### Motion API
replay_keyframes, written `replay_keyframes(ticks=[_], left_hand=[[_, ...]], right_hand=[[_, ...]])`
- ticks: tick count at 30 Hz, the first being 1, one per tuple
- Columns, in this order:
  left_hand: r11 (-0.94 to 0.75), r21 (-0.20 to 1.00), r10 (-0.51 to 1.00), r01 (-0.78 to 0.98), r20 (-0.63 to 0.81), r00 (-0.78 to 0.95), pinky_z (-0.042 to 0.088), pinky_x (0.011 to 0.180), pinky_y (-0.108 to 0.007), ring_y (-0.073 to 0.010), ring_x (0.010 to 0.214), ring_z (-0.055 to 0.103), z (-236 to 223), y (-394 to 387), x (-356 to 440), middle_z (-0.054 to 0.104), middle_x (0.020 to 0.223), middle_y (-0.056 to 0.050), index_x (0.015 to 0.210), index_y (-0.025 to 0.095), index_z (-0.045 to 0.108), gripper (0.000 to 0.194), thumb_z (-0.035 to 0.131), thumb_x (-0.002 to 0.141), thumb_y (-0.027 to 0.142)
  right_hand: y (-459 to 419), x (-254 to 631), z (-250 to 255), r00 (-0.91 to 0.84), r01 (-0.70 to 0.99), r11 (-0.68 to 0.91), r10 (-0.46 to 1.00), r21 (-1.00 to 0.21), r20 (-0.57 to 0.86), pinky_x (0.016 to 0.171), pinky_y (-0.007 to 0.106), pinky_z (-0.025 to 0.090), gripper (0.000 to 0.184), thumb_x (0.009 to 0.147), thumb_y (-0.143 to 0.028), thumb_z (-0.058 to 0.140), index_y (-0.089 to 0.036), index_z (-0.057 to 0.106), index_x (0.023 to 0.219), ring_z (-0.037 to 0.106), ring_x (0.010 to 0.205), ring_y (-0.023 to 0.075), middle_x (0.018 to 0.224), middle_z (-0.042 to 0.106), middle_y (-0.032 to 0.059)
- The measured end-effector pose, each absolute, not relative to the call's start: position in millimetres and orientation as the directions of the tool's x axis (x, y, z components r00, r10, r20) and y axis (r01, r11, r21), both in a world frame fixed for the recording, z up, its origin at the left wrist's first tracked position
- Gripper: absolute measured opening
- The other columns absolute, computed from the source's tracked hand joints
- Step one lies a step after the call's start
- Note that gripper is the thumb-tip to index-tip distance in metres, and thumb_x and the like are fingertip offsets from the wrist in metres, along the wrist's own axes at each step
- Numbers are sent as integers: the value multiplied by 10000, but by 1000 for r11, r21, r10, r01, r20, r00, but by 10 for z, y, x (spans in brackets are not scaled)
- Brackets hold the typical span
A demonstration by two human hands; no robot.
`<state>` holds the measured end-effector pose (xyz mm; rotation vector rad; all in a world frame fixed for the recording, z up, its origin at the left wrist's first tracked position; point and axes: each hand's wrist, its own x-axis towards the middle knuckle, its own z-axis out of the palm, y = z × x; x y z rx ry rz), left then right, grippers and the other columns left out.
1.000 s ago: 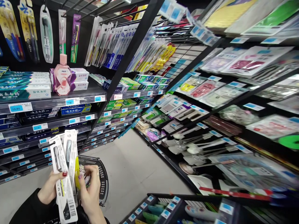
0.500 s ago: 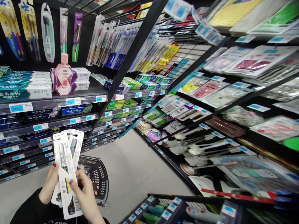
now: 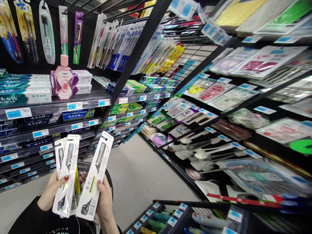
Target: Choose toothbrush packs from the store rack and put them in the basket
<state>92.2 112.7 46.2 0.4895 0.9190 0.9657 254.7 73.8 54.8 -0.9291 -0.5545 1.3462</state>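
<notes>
My left hand grips packaged toothbrushes in white and clear blister packs, at least two overlapping, with the thumb pressed on the front pack. A single toothbrush pack, with a yellow strip and a barcode, is in my right hand, its thumb on the right edge. Both hands are closed, and the packs tilt slightly apart from each other. Below and behind them, a dark shopping basket is mostly hidden by the packs and my right hand.
Shelves on the left hold toothpaste boxes and a pink bottle; toothbrushes hang above. Racks of packaged goods line the right side. A low bin stands in front, and grey floor runs between the shelves.
The fanned bunch of toothbrush packs has been split. My right hand has moved right with one pack, while the others stay in my left hand, whose thumb now lies across the front.
</notes>
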Motion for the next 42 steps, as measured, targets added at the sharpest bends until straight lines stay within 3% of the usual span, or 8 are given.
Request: replay_keyframes(ticks=[6,10,13,17,21,27,32,42], left_hand=[[535,694,839,-483,-502,208,542,624,-334,-301,854,656,534,1150,921,700,958,-83,1290,201,338,806,757,601,213],[547,676,830,-494,-513,218,547,600,-335,-309,837,660,565,1137,948,701,948,-96,1261,180,363,810,776,565,196],[556,675,825,-486,-518,225,548,594,-338,-308,813,666,563,1133,946,702,939,-98,1268,184,348,823,776,566,191],[569,677,821,-466,-503,271,547,627,-332,-298,860,656,560,1141,921,688,992,-98,1299,204,302,809,742,621,176],[568,676,822,-469,-492,287,546,655,-332,-289,884,649,552,1145,906,685,1003,-93,1310,203,276,793,720,654,177],[561,671,828,-484,-451,333,549,622,-327,-280,826,666,501,1127,889,695,966,-97,1253,180,320,747,734,632,160],[589,634,808,-502,-480,342,551,566,-325,-262,696,682,452,1118,907,707,885,-76,1090,182,434,623,774,568,170],[618,508,772,-599,-535,343,527,745,-373,-274,850,660,557,1026,1071,699,904,-46,967,204,500,524,777,531,114]], right_hand=[[781,2788,492,298,-458,-24,938,-889,-179,496,290,465,421,720,-306,560,-225,459,1121,602,587,189,842,652,34],[836,2867,520,429,93,5,902,-996,45,664,350,467,350,719,-217,468,-219,434,1067,584,784,214,1027,564,66],[876,2901,546,473,616,-136,851,-776,227,687,390,431,361,673,-161,472,-185,459,1032,555,797,237,1173,459,136],[898,2936,569,439,856,-260,822,-446,363,761,455,388,507,684,-159,488,-144,437,1188,494,913,321,1136,511,174],[912,2971,577,470,753,-277,862,-597,192,812,456,385,547,701,-233,515,-103,393,1218,472,988,337,1103,551,177],[925,2954,428,386,220,-215,915,-952,-117,718,337,427,465,760,-547,456,-190,488,1056,557,783,225,862,595,63],[934,2833,403,213,-299,-250,923,-921,-320,518,252,402,402,780,-569,439,-199,544,898,467,522,131,636,496,-23],[895,2672,676,253,31,-144,959,-989,-131,665,270,446,194,766,-377,558,-203,481,805,594,769,194,815,636,16]])
